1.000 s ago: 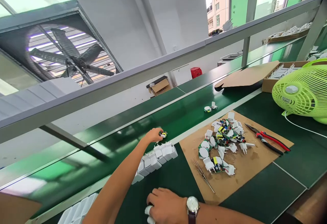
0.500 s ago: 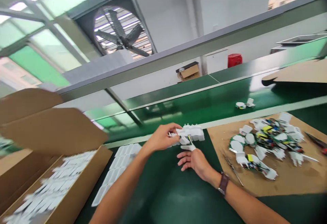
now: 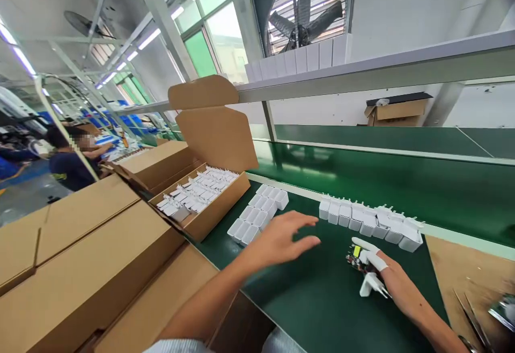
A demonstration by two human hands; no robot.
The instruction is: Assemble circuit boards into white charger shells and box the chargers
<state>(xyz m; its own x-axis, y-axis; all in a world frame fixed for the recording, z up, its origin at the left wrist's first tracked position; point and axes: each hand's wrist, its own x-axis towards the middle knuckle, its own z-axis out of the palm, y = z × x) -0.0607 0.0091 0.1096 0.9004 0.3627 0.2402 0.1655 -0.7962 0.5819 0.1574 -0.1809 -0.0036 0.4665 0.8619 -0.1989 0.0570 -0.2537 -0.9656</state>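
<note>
My left hand [image 3: 284, 237] hovers over the green mat with its fingers apart and nothing in them. It is between a block of white plastic cases [image 3: 251, 219] and a long row of white cases [image 3: 370, 219] with pins on top. My right hand [image 3: 396, 283] wears white finger covers and pinches a small circuit board [image 3: 355, 259] with a yellow part. A white plug piece [image 3: 372, 284] with metal pins hangs below the board, by the same hand. The palm side of this grip is partly hidden.
An open carton [image 3: 217, 219] full of white plug parts stands at left, beside closed cartons [image 3: 92, 256]. Tweezers [image 3: 470, 315] lie on a brown board [image 3: 475, 272] at right, with another circuit board at its edge. A person [image 3: 74, 154] sits far left.
The view has swung left, showing more cartons and the other person. My hands, close together at the white cases before, are now apart; the left one has opened and moved away.
</note>
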